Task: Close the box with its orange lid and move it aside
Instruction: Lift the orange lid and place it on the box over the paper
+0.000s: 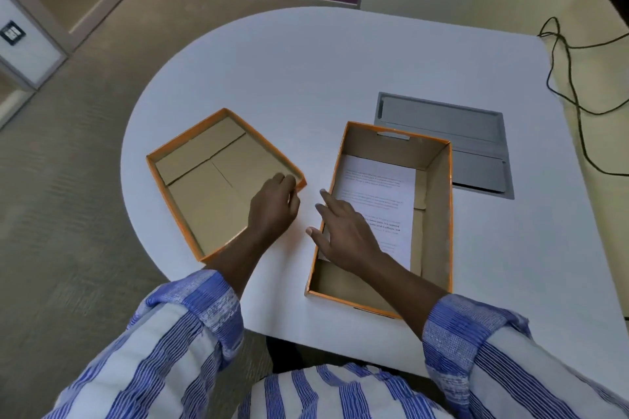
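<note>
A: Grip status: left hand is curling its fingers over the near right corner of the orange lid, looks like it's taking hold. Right hand is hanging open-fingered over the box, gripping nothing.

B: Progress?

A: Nothing's done yet. Lid is lying inside-up by the table's left edge, well apart from the box. Paper is sitting inside. Flipping, closing and moving aside are all pending.
</note>
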Demonstrator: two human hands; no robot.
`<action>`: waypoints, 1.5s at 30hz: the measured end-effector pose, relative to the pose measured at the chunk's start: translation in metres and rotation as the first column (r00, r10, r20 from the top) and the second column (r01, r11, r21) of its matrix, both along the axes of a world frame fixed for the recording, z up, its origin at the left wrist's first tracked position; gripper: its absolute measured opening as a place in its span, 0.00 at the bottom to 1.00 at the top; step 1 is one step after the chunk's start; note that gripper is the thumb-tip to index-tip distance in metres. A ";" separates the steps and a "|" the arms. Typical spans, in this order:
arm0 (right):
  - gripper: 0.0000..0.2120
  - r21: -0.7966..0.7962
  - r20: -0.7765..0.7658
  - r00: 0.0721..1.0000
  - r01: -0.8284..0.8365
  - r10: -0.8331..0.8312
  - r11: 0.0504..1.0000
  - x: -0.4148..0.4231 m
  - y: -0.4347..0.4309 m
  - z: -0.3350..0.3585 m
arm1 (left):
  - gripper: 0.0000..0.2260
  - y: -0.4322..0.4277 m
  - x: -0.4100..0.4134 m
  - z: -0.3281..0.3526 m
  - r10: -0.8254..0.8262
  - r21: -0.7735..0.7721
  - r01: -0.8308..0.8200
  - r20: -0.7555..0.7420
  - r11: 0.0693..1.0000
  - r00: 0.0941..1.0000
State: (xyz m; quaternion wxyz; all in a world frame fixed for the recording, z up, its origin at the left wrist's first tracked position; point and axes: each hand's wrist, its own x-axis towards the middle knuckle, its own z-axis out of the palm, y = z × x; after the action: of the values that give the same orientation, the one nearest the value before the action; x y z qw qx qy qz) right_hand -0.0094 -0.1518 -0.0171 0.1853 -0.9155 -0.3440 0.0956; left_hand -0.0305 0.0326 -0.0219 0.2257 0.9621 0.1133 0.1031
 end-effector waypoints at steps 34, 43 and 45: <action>0.18 0.339 -0.900 0.418 0.850 -0.125 0.402 0.087 -0.075 0.102 | 0.09 0.026 0.017 0.114 0.299 -0.799 -0.542 -0.467 0.261 0.832; 0.16 0.393 -0.196 0.848 0.528 -0.492 0.753 0.075 -0.050 0.157 | 0.16 -0.023 0.017 0.127 0.409 -0.820 -0.283 -0.066 0.498 0.910; 0.13 0.415 -0.320 0.862 0.501 -0.394 0.760 0.073 -0.029 0.177 | 0.16 -0.041 0.021 0.135 0.413 -0.828 -0.218 0.017 0.516 0.911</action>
State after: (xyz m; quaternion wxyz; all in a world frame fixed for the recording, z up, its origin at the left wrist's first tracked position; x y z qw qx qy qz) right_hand 0.0635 -0.1808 0.1601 0.4614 -0.8791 -0.1050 0.0567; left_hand -0.0098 -0.0082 0.1131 0.6277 0.6966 0.2967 0.1811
